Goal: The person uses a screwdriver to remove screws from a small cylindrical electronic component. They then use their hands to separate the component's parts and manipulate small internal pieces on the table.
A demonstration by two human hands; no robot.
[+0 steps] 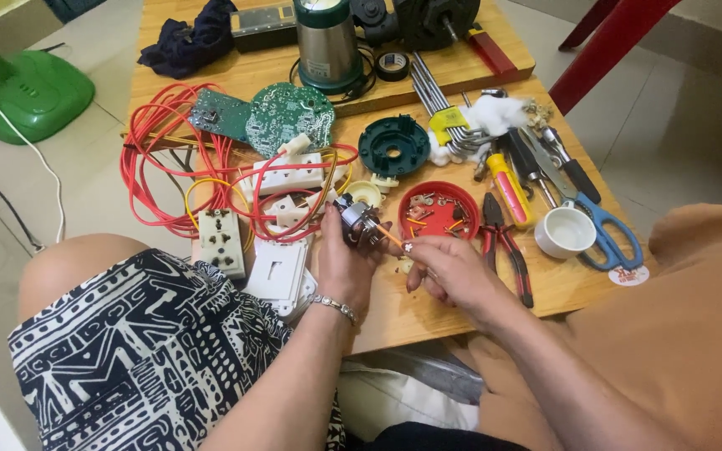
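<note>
Item: small motor (356,220), held above the worktop (394,313) edge, left hand (340,259) grip clamped around it. Right hand (449,267) grip pinched on an orange wire (391,238) at the motor. Apparently mid-job: red dish (438,209) holds loose screws (pliers (505,242) beside).

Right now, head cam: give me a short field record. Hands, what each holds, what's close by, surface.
left hand: grips a small motor above the table edge
right hand: pinches an orange wire that runs to the motor
nearest items: red lid holding small screws and parts; red-handled pliers; white cup
left side: white socket strip in a tangle of red cable; green circuit board
right side: blue-handled scissors; hex keys
surface: low wooden table
</note>
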